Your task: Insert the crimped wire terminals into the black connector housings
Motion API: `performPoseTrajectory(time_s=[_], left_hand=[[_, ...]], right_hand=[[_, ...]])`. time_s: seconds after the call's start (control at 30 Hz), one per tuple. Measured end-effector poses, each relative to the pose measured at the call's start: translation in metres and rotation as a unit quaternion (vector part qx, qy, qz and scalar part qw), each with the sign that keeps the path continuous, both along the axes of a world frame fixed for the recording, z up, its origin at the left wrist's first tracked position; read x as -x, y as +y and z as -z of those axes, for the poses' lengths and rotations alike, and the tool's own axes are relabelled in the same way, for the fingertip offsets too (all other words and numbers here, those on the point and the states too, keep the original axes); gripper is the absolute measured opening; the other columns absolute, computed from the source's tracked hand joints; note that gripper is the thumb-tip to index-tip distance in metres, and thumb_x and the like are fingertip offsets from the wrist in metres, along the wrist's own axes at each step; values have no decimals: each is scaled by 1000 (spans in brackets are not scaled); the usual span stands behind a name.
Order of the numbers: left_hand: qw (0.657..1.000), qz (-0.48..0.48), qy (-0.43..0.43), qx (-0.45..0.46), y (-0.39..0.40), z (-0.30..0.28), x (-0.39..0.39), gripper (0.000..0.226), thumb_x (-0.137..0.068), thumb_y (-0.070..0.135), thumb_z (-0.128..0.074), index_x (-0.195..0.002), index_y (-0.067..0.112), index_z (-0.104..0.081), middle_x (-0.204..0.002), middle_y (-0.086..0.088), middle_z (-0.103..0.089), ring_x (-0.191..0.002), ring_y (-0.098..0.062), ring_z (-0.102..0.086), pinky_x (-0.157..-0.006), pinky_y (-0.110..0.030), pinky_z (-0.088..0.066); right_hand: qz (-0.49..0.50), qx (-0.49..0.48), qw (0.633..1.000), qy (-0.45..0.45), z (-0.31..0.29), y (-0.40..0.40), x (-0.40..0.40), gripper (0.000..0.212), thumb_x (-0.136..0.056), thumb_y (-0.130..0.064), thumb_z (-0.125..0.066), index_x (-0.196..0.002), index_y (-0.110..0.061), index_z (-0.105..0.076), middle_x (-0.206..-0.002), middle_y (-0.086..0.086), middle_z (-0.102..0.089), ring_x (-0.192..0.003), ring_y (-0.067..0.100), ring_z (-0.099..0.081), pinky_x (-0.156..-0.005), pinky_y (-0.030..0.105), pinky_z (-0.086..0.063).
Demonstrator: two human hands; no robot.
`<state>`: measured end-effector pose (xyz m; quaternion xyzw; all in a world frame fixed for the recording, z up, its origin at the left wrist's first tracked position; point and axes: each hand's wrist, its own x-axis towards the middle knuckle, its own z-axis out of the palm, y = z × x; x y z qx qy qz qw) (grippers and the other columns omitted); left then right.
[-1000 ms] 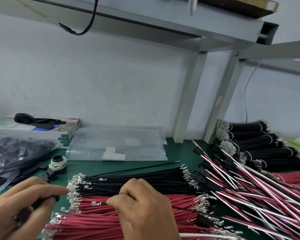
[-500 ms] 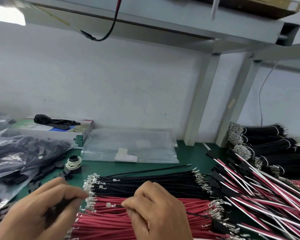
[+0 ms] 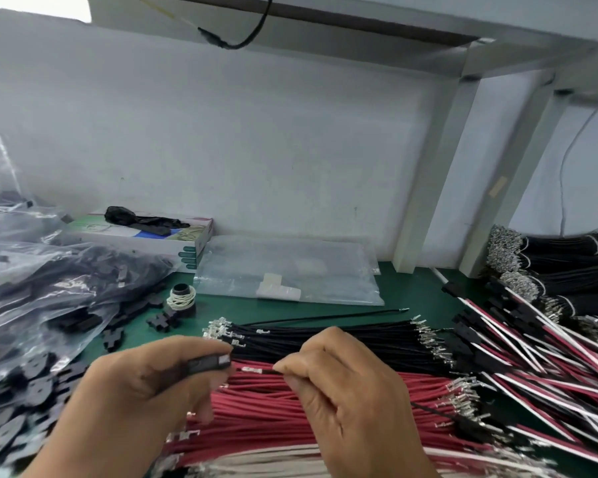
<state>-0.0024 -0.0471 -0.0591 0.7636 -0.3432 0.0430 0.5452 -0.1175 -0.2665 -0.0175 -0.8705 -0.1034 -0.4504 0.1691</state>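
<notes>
My left hand (image 3: 145,391) grips a black connector housing (image 3: 209,363) between thumb and fingers, its open end facing right. My right hand (image 3: 342,395) pinches a thin black wire whose silver crimped terminal (image 3: 252,369) points left, a short gap from the housing's mouth. Beneath both hands lie a bundle of black wires (image 3: 325,334) and a bundle of red wires (image 3: 263,419), each tipped with metal terminals.
A clear bag of black housings (image 3: 42,298) fills the left, with loose housings (image 3: 159,320) beside it. Finished red, white and black harnesses (image 3: 532,357) pile up at right, tied black wire bundles (image 3: 567,267) behind them. A flat plastic bag (image 3: 287,270) and box (image 3: 152,236) sit by the wall.
Both hands have risen off the wire bundles. The left hand brought the housing up into sight, and the right hand lifted a black wire with its terminal close to the housing.
</notes>
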Motion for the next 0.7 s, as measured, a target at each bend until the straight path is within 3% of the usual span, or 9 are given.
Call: performPoseTrajectory(time_s=[0.1,0.17,0.27,0.37,0.53,0.7], left_hand=[[999,-26,-14,27,-7,-14,11,34,-64,37,-91,-96,42,-80,-70,3,-78,-52,-16,-72,-48,-15,-53],[998,-39,-36,38,-9,-18,15,31,-60,33,-88,-88,44,-80,-68,2,-77,-53,-16,-72,-50,-18,-55],[998,-23,-11,52,-10,-27,20,26,-66,42,-93,-89,44,-81,-74,0,-78,-57,-18,-73,-55,-35,-61],[998,-12,-13,54,-12,-27,21,31,-66,52,-82,-95,42,-81,-81,-1,-77,-63,-20,-71,-55,-38,-60],[999,3,-30,44,-14,-26,23,27,-70,42,-84,-96,39,-81,-87,-1,-76,-68,-18,-70,-58,-21,-54],[999,9,-43,23,-15,-28,25,26,-71,28,-87,-94,40,-82,-89,1,-76,-65,-12,-69,-57,-15,-51]], right_hand=[[-11,-20,1000,18,0,0,3,17,-96,-32,-60,-91,-25,-76,-86,-13,-60,-74,4,-58,-58,22,-50],[-23,-28,999,23,0,0,3,17,-96,-32,-60,-91,-26,-75,-86,-14,-60,-74,4,-58,-59,22,-49],[-23,-31,999,23,0,2,3,20,-99,-32,-59,-92,-25,-76,-85,-13,-59,-73,6,-59,-58,23,-48],[-34,-40,998,22,-1,3,2,19,-98,-29,-60,-93,-22,-76,-86,-12,-61,-74,6,-60,-59,24,-50],[-35,11,999,16,0,5,1,16,-99,-26,-62,-95,-22,-76,-83,-10,-63,-73,11,-62,-55,30,-51],[-4,86,995,42,2,4,-1,10,-90,-17,-73,-97,-24,-72,-85,-10,-60,-72,12,-59,-50,31,-49]])
